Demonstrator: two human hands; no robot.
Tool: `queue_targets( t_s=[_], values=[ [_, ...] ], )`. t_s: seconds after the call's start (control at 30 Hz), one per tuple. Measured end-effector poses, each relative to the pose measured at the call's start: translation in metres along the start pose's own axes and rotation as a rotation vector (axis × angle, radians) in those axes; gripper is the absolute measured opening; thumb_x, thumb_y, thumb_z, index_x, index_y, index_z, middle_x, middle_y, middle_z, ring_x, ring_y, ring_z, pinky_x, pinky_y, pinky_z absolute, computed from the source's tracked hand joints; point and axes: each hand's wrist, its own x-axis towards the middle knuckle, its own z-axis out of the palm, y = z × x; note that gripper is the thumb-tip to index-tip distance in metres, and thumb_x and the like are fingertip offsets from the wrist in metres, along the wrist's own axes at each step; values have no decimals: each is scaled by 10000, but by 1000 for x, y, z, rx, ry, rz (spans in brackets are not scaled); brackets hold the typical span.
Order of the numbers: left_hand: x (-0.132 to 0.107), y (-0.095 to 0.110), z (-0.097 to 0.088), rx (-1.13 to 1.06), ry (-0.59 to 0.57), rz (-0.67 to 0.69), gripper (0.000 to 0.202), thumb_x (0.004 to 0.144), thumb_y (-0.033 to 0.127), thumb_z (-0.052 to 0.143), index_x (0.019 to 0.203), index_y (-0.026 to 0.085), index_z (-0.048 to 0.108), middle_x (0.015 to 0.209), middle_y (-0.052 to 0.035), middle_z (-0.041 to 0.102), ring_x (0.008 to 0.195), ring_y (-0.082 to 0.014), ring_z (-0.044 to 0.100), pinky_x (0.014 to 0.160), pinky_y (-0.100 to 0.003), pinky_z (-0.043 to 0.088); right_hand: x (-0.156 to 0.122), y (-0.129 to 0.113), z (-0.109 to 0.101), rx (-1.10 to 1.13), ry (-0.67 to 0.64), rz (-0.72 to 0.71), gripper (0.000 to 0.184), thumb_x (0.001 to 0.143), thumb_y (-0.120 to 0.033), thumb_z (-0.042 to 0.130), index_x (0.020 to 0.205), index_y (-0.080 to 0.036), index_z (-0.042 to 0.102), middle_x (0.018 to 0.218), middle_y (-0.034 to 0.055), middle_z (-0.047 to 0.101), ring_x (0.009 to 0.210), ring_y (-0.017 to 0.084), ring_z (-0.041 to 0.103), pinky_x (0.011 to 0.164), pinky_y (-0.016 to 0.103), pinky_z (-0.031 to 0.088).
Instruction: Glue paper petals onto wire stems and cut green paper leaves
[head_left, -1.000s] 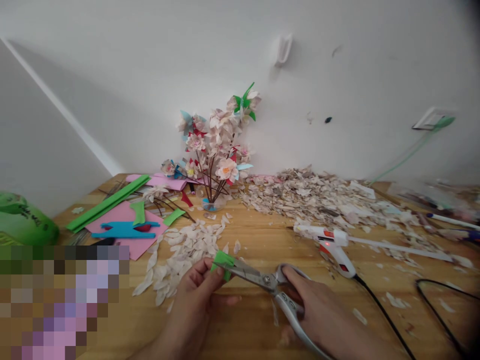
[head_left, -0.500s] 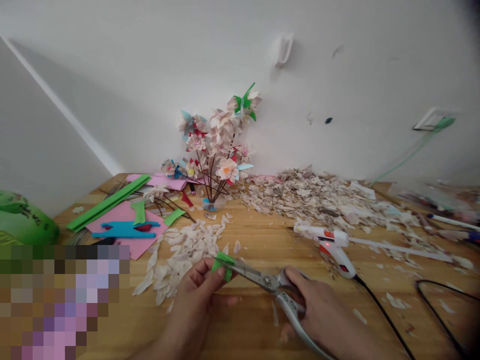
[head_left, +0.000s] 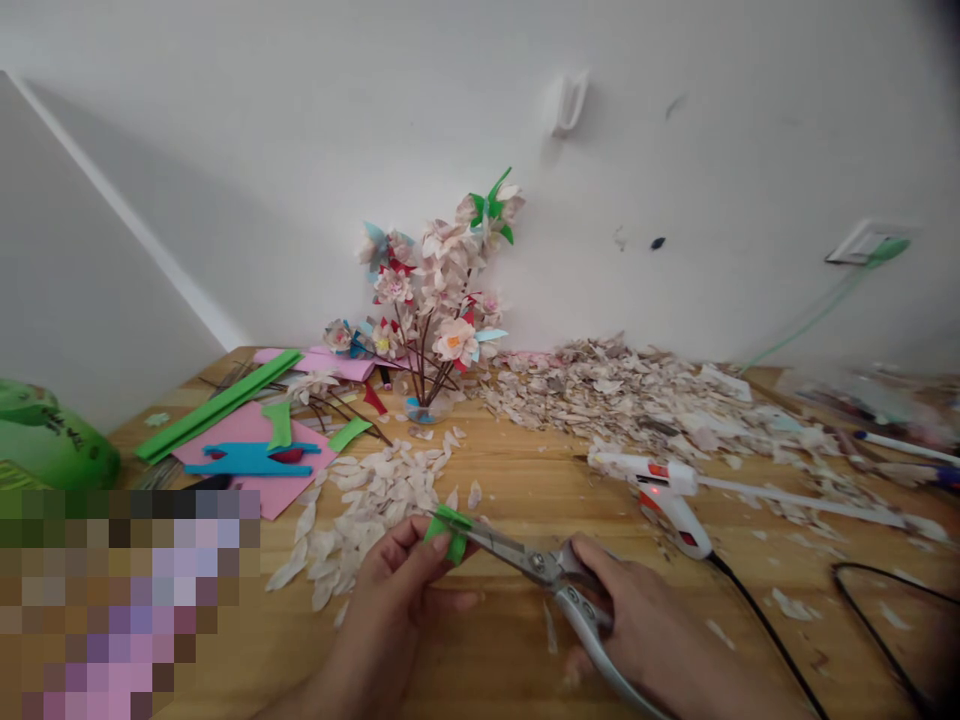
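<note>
Between the thumb and fingers of my left hand (head_left: 409, 575) a small piece of green paper (head_left: 452, 545) is pinched. My right hand (head_left: 637, 605) is wrapped round the handles of large metal scissors (head_left: 574, 590). Their blades lie across the upper part of the green paper, and the tips reach its far side. Loose pale petals (head_left: 386, 490) are spread on the wooden table just beyond my left hand.
A vase (head_left: 429, 407) of handmade flowers stands by the wall. Coloured paper, including a pink sheet (head_left: 259, 490) and green strips (head_left: 221, 405), lies left. A white glue gun (head_left: 667, 480) with a lit red light rests right, before a dried-petal heap (head_left: 622, 390). Its black cable (head_left: 765, 630) trails forward.
The scissor blades seem to have closed slightly on the green paper. Both hands stay almost in place, and everything else is unchanged.
</note>
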Motion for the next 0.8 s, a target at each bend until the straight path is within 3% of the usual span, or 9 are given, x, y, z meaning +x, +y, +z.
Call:
queue_targets(
  t_s=[0.17, 0.37, 0.53, 0.8],
  values=[
    [-1, 0, -1, -18, -10, -8, 92, 725, 226, 601, 774, 150, 614, 862, -51, 583, 931, -216, 546, 539, -234, 533, -2, -1, -1, -5, -17, 7, 413, 516, -393, 730, 783, -219, 467, 719, -9, 615, 620, 179, 517, 522, 235, 290],
    [0, -1, -1, -17, 1, -1, 114, 719, 237, 610, 779, 141, 625, 821, -51, 592, 823, -172, 553, 530, -237, 536, -1, -1, -3, -46, -3, 28, 605, 389, -432, 794, 864, -226, 480, 827, 13, 620, 708, 212, 533, 564, 247, 316],
    [0, 1, 0, -11, 6, 2, 117, 728, 241, 602, 793, 147, 629, 840, -52, 598, 811, -163, 548, 527, -235, 534, -1, 0, -2, -45, 20, -7, 558, 448, -439, 767, 883, -224, 490, 865, 26, 615, 736, 215, 542, 586, 254, 325],
    [0, 0, 1, 20, 9, 13, 103, 723, 242, 607, 761, 147, 618, 797, -42, 588, 794, -157, 535, 519, -238, 537, -2, 1, 1, -39, 19, 5, 574, 410, -417, 795, 842, -232, 466, 765, -13, 614, 656, 188, 528, 542, 238, 289]
  ],
)
